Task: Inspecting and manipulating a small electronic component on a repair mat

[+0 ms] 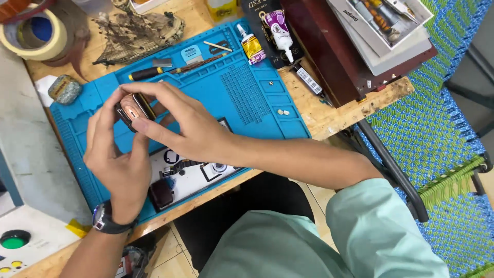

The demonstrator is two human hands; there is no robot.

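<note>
Two hands (154,139), one watch case (134,109)

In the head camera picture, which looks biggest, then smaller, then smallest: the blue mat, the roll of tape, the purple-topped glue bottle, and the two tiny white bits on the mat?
1. Blue mat, by far the biggest.
2. Roll of tape.
3. Purple-topped glue bottle.
4. Two tiny white bits, the smallest.
</note>
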